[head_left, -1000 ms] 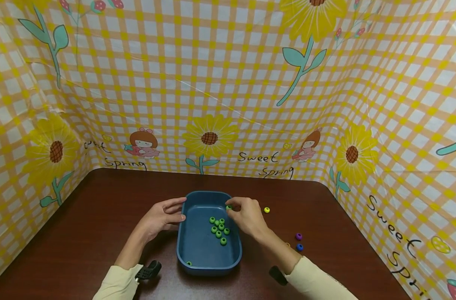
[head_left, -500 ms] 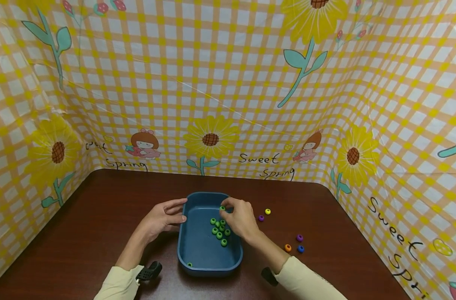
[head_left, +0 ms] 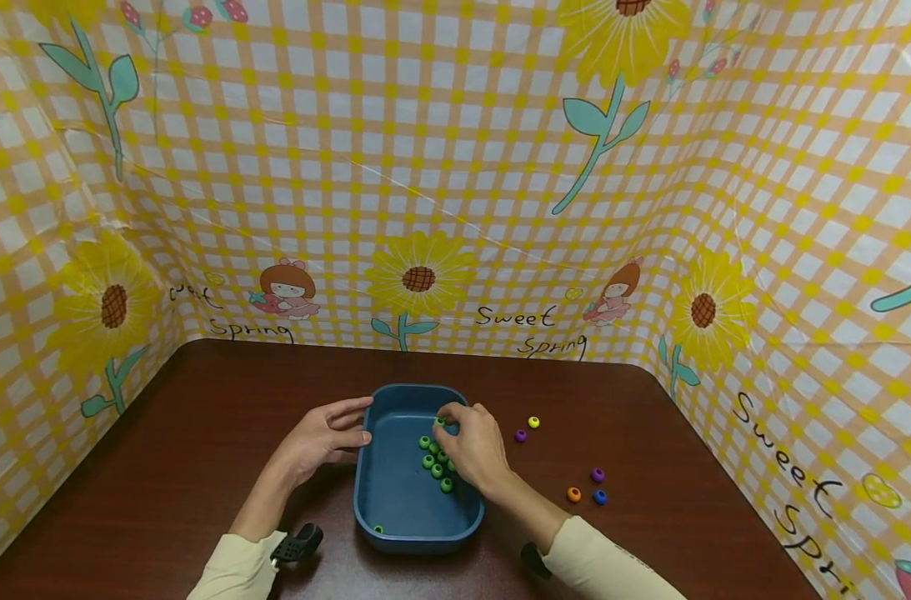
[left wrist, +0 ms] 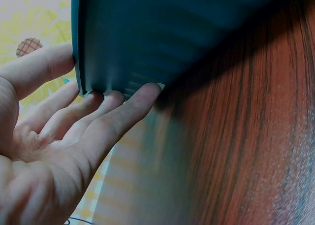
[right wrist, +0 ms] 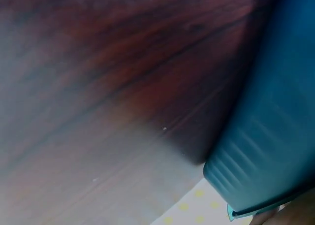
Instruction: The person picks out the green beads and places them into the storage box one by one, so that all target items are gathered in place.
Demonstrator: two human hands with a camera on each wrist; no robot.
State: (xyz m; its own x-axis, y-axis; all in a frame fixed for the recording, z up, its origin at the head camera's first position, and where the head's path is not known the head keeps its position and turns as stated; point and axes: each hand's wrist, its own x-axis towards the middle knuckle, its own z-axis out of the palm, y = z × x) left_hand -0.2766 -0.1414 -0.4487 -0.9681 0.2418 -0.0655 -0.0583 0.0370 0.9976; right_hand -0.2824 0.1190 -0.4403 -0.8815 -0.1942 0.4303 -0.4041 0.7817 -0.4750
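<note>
A blue rectangular bin (head_left: 417, 543) stands on the table with several green beads (head_left: 428, 462) inside, mostly grouped right of its middle. One more green bead (head_left: 378, 529) lies in its near left corner. My right hand (head_left: 476, 443) reaches over the bin's right rim and pinches a green bead (head_left: 440, 422) between thumb and fingertips, above the group. My left hand (head_left: 316, 435) touches the bin's left rim and outer wall with extended fingers (left wrist: 123, 112). In the right wrist view only the bin's outer wall (right wrist: 266, 136) and a sliver of hand show.
On the dark wooden table (head_left: 222, 417), right of the bin, lie a yellow bead (head_left: 533, 422), a purple bead (head_left: 521, 436), another purple bead (head_left: 598, 475), an orange bead (head_left: 574, 495) and a blue bead (head_left: 601, 497). A checked sunflower cloth (head_left: 417, 192) walls the table in.
My right hand has moved left and further into the bin with the green bead, uncovering the purple and orange beads on the table. The left hand stays at the bin's left side.
</note>
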